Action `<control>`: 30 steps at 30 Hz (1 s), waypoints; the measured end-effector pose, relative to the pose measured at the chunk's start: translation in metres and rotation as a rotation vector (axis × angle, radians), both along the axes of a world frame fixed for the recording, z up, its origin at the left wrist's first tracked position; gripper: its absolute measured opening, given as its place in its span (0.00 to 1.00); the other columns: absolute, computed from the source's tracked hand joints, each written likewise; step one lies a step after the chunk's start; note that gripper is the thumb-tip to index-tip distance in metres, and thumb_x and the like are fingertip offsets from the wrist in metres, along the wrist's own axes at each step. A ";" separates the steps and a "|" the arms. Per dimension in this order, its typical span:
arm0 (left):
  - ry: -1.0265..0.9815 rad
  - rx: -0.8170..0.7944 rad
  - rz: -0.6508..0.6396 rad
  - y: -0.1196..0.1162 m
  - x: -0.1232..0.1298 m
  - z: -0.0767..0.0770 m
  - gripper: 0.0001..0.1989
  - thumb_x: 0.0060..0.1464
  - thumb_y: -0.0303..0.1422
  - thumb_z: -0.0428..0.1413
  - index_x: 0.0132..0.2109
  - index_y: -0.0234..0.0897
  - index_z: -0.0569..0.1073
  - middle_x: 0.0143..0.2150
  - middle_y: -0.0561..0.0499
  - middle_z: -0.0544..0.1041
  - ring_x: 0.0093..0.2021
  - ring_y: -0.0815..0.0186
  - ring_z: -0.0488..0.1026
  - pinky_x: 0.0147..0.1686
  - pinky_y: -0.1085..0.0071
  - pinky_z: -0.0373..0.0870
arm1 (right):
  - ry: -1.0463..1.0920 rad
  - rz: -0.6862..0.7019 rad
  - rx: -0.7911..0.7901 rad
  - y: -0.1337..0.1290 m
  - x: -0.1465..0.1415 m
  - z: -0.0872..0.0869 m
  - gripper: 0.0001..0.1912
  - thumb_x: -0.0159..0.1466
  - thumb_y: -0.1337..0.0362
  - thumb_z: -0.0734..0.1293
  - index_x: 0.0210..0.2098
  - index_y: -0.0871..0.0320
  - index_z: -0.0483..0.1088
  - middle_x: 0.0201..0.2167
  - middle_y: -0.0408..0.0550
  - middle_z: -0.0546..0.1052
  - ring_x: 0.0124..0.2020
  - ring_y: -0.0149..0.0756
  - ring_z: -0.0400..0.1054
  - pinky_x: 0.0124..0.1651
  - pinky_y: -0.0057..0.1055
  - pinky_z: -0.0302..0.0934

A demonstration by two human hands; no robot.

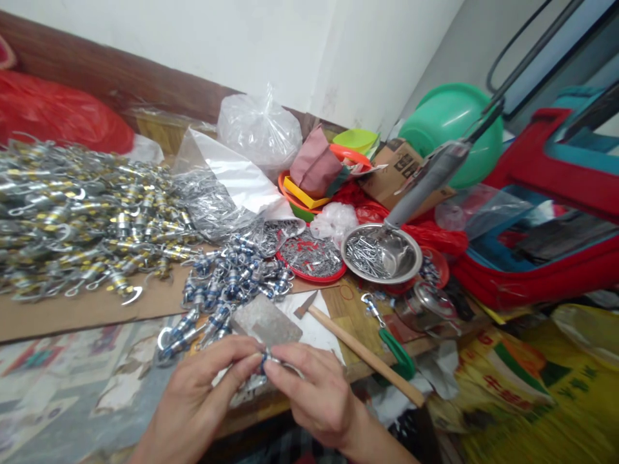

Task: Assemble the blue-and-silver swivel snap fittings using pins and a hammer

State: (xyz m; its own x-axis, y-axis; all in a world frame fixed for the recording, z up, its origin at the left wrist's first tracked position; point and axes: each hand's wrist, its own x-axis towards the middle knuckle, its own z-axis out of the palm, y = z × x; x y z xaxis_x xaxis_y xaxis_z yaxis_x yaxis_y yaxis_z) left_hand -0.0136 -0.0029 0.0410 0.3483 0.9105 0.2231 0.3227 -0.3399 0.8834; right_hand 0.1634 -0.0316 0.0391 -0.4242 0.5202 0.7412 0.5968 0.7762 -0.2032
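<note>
My left hand [207, 380] and my right hand [316, 380] meet at the table's front edge, both closed on one small metal fitting [264, 362] with a blue band. Fingertips hide most of it. Just beyond them lies a grey metal block [267, 320]. A pile of blue-banded hooked fittings [227, 277] sits behind and left of the block. To the right rests a hammer [358, 348] with a wooden handle. One blue-banded fitting [372, 308] lies apart near a green-handled tool [397, 351].
Yellow-banded hooked fittings [97, 212] are heaped at the left. A red tray [312, 254] of small parts and a steel bowl [381, 253] of pins stand behind the hammer. A grey tool [428, 183] slants above the bowl. Yellow sacks [536, 386] lie at the right.
</note>
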 end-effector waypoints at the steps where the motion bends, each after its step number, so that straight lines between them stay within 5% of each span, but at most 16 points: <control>1: -0.006 -0.032 -0.010 0.001 -0.001 -0.001 0.07 0.48 0.36 0.55 0.31 0.44 0.77 0.32 0.54 0.80 0.32 0.66 0.76 0.35 0.78 0.70 | 0.020 -0.004 -0.022 -0.001 -0.002 -0.001 0.11 0.60 0.75 0.58 0.38 0.67 0.71 0.34 0.56 0.75 0.36 0.35 0.70 0.35 0.27 0.67; 7: -0.294 -0.456 0.193 -0.009 0.004 -0.016 0.15 0.33 0.39 0.64 0.35 0.48 0.78 0.37 0.55 0.81 0.37 0.58 0.76 0.37 0.71 0.74 | 0.289 -0.057 -0.390 -0.006 -0.010 -0.009 0.09 0.59 0.70 0.62 0.34 0.63 0.75 0.30 0.52 0.76 0.29 0.30 0.71 0.30 0.21 0.66; 10: -0.440 -0.593 0.272 -0.015 0.011 -0.020 0.21 0.32 0.39 0.64 0.40 0.45 0.76 0.39 0.53 0.80 0.40 0.57 0.75 0.41 0.69 0.72 | 0.230 -0.042 -0.597 0.014 0.003 -0.005 0.07 0.57 0.66 0.66 0.30 0.59 0.76 0.28 0.47 0.77 0.28 0.29 0.71 0.31 0.21 0.66; 12: -0.471 -0.635 0.267 -0.014 0.015 -0.022 0.25 0.34 0.39 0.64 0.44 0.42 0.72 0.36 0.51 0.80 0.39 0.58 0.75 0.40 0.70 0.73 | 0.058 -0.167 -0.623 0.044 0.023 -0.001 0.07 0.58 0.67 0.64 0.32 0.58 0.76 0.32 0.45 0.77 0.34 0.29 0.71 0.38 0.22 0.66; 14: -0.497 -0.667 0.248 -0.010 0.016 -0.023 0.31 0.36 0.39 0.63 0.50 0.40 0.66 0.34 0.50 0.79 0.38 0.60 0.75 0.36 0.72 0.73 | -0.190 -0.589 -0.559 0.081 0.048 0.000 0.13 0.63 0.70 0.58 0.42 0.58 0.72 0.42 0.47 0.75 0.45 0.29 0.68 0.48 0.25 0.61; 17: -0.525 -0.707 0.170 -0.002 0.016 -0.023 0.34 0.39 0.39 0.62 0.53 0.40 0.58 0.33 0.50 0.78 0.34 0.63 0.75 0.33 0.74 0.72 | -0.313 -0.726 -0.616 0.133 0.079 -0.007 0.12 0.62 0.72 0.59 0.42 0.62 0.71 0.43 0.55 0.74 0.47 0.38 0.66 0.50 0.35 0.59; 23: -0.492 -0.743 0.073 0.005 0.013 -0.021 0.35 0.41 0.37 0.61 0.54 0.39 0.53 0.28 0.54 0.75 0.28 0.64 0.75 0.27 0.73 0.69 | -0.372 -0.706 -0.714 0.171 0.092 -0.026 0.08 0.61 0.65 0.63 0.39 0.62 0.69 0.41 0.49 0.72 0.44 0.37 0.66 0.48 0.42 0.60; 30: -0.610 -0.753 0.172 0.008 0.012 -0.030 0.39 0.34 0.30 0.64 0.54 0.42 0.55 0.27 0.57 0.73 0.27 0.66 0.73 0.29 0.70 0.69 | -0.080 -0.586 -0.704 0.142 0.081 -0.014 0.12 0.62 0.69 0.57 0.41 0.66 0.69 0.40 0.55 0.74 0.43 0.38 0.67 0.46 0.34 0.60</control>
